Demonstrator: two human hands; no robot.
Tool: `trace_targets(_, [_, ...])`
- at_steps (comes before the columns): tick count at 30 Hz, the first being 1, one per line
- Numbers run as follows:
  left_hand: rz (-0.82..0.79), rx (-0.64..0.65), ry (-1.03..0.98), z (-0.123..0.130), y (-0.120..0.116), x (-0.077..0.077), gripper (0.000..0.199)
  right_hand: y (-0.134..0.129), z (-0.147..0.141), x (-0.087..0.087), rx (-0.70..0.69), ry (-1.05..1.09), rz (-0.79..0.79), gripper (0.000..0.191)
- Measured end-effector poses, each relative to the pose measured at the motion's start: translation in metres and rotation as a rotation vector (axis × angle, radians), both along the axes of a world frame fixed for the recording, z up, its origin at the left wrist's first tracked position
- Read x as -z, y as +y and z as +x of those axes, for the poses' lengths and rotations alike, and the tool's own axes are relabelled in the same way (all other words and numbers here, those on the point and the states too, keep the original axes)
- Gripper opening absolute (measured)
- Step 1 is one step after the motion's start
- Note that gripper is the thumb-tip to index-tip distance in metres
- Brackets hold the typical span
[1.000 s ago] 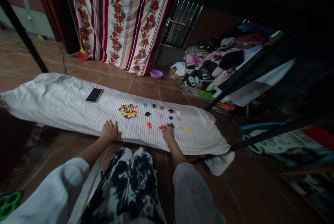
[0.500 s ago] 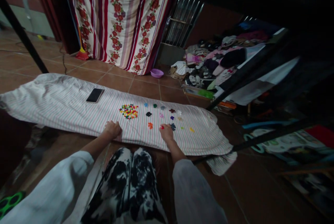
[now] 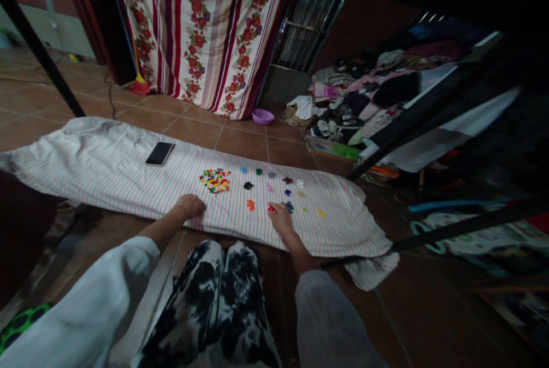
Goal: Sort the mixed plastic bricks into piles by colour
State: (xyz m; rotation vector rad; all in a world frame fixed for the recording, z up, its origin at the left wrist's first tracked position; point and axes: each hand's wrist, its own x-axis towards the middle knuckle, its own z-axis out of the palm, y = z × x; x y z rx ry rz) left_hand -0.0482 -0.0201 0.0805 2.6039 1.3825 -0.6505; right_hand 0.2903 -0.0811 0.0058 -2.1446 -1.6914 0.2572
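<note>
A mixed pile of small yellow, red, green and white pieces [image 3: 215,181] lies on the striped cloth [image 3: 107,168]. To its right sit small single-colour clusters, among them black [image 3: 248,186], orange [image 3: 250,204], dark green [image 3: 258,171], purple [image 3: 287,192] and yellow [image 3: 321,212]. My right hand [image 3: 280,217] rests on the cloth between the orange and dark blue-grey [image 3: 289,207] clusters, its fingers bent at small red pieces [image 3: 271,209]. Below the mixed pile, my left hand [image 3: 190,207] lies with curled fingers; whatever it may hold is hidden.
A black phone [image 3: 160,154] lies on the cloth's left part. Dark metal bars slant at both sides. Beyond are a floral curtain [image 3: 197,31], a purple basin [image 3: 263,116] and heaped clothes [image 3: 364,94] on the tiled floor.
The camera view has shifted slightly, moving the scene a little to the right. My left hand has turned and its fingers now point more to the right. My right hand stays by the red pieces.
</note>
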Motion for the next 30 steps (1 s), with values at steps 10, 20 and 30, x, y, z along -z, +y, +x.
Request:
trace_targets(10, [0.0, -0.045, 0.007, 0.007, 0.002, 0.004, 0.031, 0.023, -0.024, -0.026, -0.066, 0.01, 0.111, 0.03])
trace_targets(20, [-0.031, -0.107, 0.012, 0.013, 0.007, 0.003, 0.027, 0.08, -0.102, -0.019, -0.338, 0.12, 0.026, 0.024])
trace_targets(30, [-0.058, -0.17, 0.033, 0.018, 0.008, 0.0, 0.031, 0.107, -0.124, -0.01, -0.348, 0.055, -0.085, 0.026])
